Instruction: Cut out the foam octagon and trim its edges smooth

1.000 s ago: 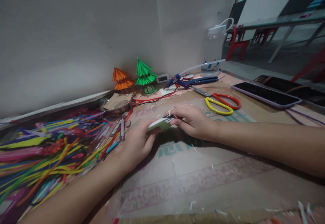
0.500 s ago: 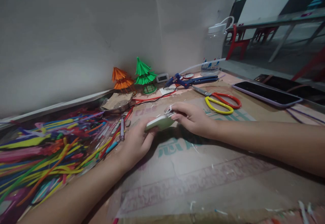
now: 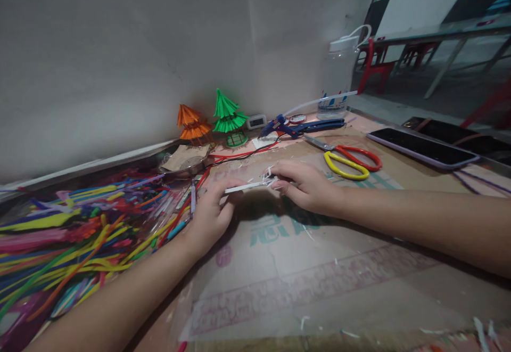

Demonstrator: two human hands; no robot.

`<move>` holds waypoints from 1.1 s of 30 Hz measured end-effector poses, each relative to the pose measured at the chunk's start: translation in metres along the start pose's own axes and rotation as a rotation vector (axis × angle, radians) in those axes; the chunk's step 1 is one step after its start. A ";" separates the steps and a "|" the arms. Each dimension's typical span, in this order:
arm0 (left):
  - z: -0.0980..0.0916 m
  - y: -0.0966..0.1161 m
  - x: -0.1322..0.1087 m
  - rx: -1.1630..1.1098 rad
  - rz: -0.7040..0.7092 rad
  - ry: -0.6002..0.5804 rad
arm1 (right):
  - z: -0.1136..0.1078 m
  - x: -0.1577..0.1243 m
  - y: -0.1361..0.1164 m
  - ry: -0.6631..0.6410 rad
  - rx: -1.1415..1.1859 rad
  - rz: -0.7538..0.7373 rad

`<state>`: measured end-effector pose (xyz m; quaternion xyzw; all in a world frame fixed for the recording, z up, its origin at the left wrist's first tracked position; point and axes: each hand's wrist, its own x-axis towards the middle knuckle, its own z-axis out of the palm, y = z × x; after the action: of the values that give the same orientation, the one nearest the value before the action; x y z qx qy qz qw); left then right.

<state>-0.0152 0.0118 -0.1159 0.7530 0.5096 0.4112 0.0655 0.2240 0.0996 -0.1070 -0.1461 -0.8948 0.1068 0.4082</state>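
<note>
Over the plastic-covered cardboard, my left hand (image 3: pixel 213 211) is closed on the left end of a thin, flat, pale piece (image 3: pixel 245 187), fingers above and thumb below. The piece lies nearly edge-on to me. At its right end, the fingertips of my right hand (image 3: pixel 305 184) are pinched around small white strips (image 3: pixel 269 176). Those fingers partly hide the strips, so I cannot tell whether they are fixed to the piece. Beyond my right hand lie scissors (image 3: pixel 353 165) with one red and one yellow handle loop.
Coloured pipe cleaners (image 3: pixel 80 240) fill the left side. At the back stand an orange tree model (image 3: pixel 191 123), a green tree model (image 3: pixel 227 115), a blue glue gun (image 3: pixel 277 125) and a water bottle (image 3: pixel 335 78). A phone (image 3: pixel 423 148) lies at right; white scraps (image 3: pixel 305 321) dot the sheet.
The pale piece has turned from showing its broad greenish face to nearly edge-on. My left hand has tilted with it; my right hand stays pinched at its right end.
</note>
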 end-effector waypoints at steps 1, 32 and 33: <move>0.000 -0.001 0.000 -0.005 0.010 0.006 | 0.000 0.000 0.000 -0.002 -0.010 -0.005; 0.001 0.005 0.000 -0.017 -0.042 0.023 | -0.003 0.004 -0.001 -0.008 0.027 0.039; 0.001 0.006 0.001 -0.018 -0.046 0.038 | -0.003 0.004 -0.001 -0.002 0.029 0.047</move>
<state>-0.0100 0.0100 -0.1131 0.7325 0.5244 0.4281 0.0721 0.2235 0.1003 -0.1021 -0.1612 -0.8899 0.1294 0.4067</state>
